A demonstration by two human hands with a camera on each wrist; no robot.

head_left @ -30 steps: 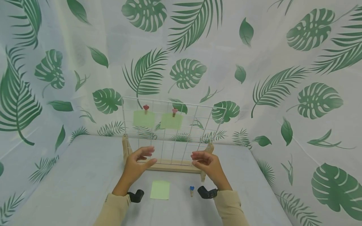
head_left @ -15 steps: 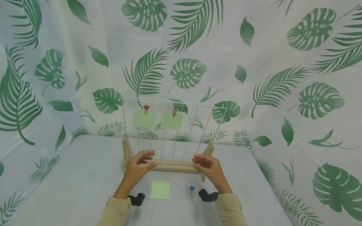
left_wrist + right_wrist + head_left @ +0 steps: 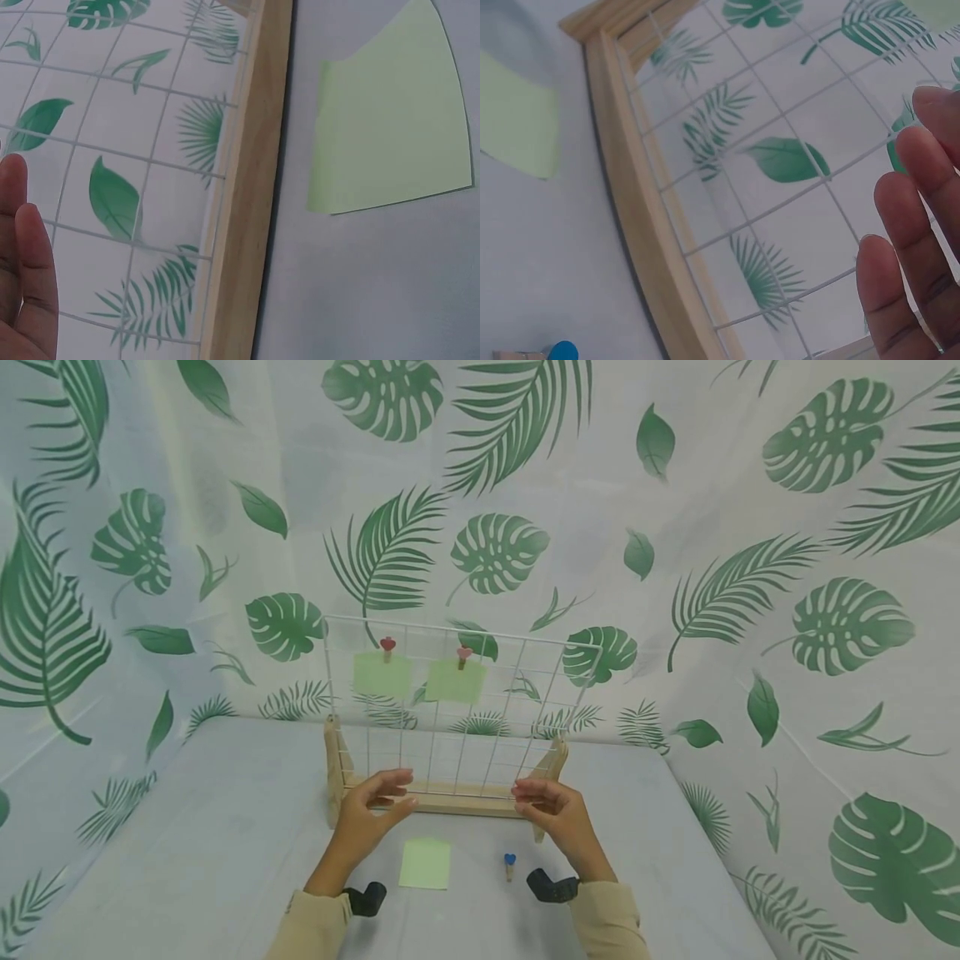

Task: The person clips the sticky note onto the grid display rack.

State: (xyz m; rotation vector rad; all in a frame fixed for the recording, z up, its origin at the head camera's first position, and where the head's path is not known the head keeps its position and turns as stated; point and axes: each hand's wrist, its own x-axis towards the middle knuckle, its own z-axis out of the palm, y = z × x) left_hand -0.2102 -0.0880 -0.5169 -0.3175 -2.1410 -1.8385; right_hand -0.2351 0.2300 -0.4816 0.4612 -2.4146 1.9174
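Note:
In the head view my left hand [image 3: 369, 810] hovers in front of the lower left of a white wire grid [image 3: 465, 752], fingers loosely bent and holding nothing. Opposite it, my right hand [image 3: 558, 814] hangs near the grid's lower right, likewise with nothing in it. A green sticky note [image 3: 425, 864] lies on the table between the wrists. To its right lies a small wooden clothespin with a blue heart [image 3: 510, 866]. The left wrist view shows the sticky note [image 3: 397, 120] up close; the right wrist view shows part of the blue heart clothespin [image 3: 561, 350].
The grid stands in a wooden base [image 3: 465, 803]. On it hang two green notes, the left note [image 3: 381, 677] under a red heart clothespin [image 3: 387, 647] and the right note [image 3: 455, 683] under a pink heart clothespin [image 3: 463, 657]. Leaf-print cloth [image 3: 585, 552] surrounds the table.
Both hands have lowered slightly toward the table, still apart and holding nothing. The notes, clothespins and grid stay where they were.

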